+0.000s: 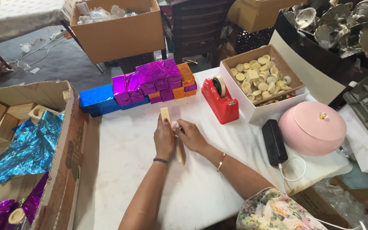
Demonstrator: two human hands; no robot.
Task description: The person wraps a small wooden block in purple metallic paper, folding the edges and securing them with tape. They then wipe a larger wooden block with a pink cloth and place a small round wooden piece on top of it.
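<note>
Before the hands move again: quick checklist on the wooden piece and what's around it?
1. Left hand on wooden piece: ok, upper end shows above the fingers.
2. Right hand touching it: ok, fingers meet at the middle.
3. Lower end resting on white table: ok.
4. Red tape dispenser close to the right hand: ok.
5. Foil-wrapped blocks apart from the hands: ok.
6. Grip firmness: cannot tell.
</note>
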